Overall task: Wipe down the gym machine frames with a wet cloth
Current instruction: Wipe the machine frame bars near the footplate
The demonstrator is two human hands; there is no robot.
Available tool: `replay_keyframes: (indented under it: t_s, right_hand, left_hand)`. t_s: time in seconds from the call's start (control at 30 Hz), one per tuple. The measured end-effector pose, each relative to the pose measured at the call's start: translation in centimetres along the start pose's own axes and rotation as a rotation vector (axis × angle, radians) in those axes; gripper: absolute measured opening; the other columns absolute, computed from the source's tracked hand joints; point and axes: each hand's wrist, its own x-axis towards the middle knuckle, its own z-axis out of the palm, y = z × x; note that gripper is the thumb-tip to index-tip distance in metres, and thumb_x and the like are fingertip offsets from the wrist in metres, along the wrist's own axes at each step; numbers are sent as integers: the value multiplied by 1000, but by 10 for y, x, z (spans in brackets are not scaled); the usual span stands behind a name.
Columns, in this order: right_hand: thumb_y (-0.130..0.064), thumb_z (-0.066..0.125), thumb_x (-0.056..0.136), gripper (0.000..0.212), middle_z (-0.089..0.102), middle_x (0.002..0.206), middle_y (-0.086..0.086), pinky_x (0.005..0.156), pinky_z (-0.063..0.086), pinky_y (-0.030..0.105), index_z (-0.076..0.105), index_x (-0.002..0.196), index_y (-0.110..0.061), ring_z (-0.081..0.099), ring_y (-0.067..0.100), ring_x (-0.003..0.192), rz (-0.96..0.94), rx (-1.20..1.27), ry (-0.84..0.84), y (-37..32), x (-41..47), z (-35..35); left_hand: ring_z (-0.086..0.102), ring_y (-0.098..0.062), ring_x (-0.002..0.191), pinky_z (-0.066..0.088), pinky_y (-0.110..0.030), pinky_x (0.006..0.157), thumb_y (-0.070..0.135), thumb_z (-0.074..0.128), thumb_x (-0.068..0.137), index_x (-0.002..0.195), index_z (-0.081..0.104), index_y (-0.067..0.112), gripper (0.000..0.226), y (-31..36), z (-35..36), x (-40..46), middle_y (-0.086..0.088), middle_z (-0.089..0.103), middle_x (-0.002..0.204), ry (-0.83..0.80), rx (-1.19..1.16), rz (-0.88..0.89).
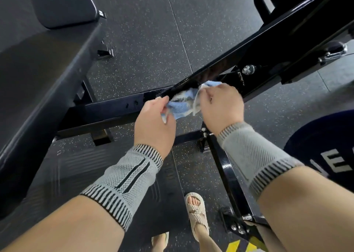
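A light blue and white cloth is stretched between both hands against the glossy black machine frame, at the joint where its sloping beam meets a level beam. My left hand pinches the cloth's left end. My right hand grips the right end with curled fingers. Grey knit sleeves cover both wrists. Part of the cloth is hidden behind my right hand.
A black padded bench runs along the left. A dark blue weight plate lies at the right edge. A thin black frame bar slopes down to a bolted foot. My sandalled foot stands on the speckled rubber floor.
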Motion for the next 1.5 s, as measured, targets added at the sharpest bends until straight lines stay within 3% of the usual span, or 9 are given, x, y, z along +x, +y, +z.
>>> replay_keyframes:
  t_s: [0.1,0.23,0.37,0.6,0.7,0.97,1.13,1.3,1.5]
  right_hand:
    - [-44,36,96,49,25,153,1,115,15,52,43,140,-22,7,29,143,-55,-168,-91,1,-13,14]
    - [-50,42,88,53,0,158,3,112,-3,63,38,135,-27,-18,32,144,-66,-190,-126,4,2,16]
    - [-49,61,78,68,19,150,3,110,20,46,40,136,-21,14,29,138,94,-64,63,-1,2,13]
    - [-31,55,88,26,38,109,-11,85,27,19,64,110,-21,28,14,100,122,178,85,-15,-1,29]
    - [-27,51,92,28,45,107,-7,83,32,21,66,115,-19,37,14,99,143,216,81,-15,2,28]
    - [-23,47,93,23,51,94,-1,74,46,31,58,75,-15,52,19,84,196,304,45,-24,-15,27]
    - [-19,49,92,37,45,85,-4,54,28,20,38,56,-23,40,6,62,101,327,-54,-27,-28,29]
    - [-26,58,89,9,48,103,-9,65,37,5,61,95,-20,51,1,82,137,568,-92,-23,-47,27]
    - [-24,57,90,13,46,92,-13,72,43,15,64,98,-17,48,0,75,172,456,5,-32,-36,24]
  left_hand:
    - [42,-13,126,25,-18,100,14,55,90,137,50,18,47,-5,7,-8,3,47,138,-61,127,171]
    - [32,-18,138,27,-33,112,12,58,86,141,43,12,57,-9,13,-11,-3,40,148,-123,193,298]
    - [15,-19,147,27,-46,115,15,58,85,146,30,11,67,-16,16,-11,-3,26,156,-202,337,350]
    - [26,-17,143,32,-41,106,7,56,80,141,42,14,63,-14,13,-8,1,38,150,-151,322,335]
    - [23,-10,141,25,-38,107,1,52,82,137,45,19,58,-9,10,-5,9,38,148,-142,269,284]
    - [31,-8,137,24,-35,105,-6,48,82,129,51,19,54,-8,6,-4,10,46,142,-120,186,254]
    - [54,-16,101,40,-30,87,3,47,91,109,53,24,29,-2,4,-5,8,56,106,-46,14,103]
    - [55,-15,67,40,-31,60,10,44,94,105,48,28,21,-8,-3,-12,6,61,86,-87,-34,48]
    - [36,-8,129,27,-17,101,-3,48,87,135,46,21,54,-10,-1,-19,7,47,138,-102,33,100]
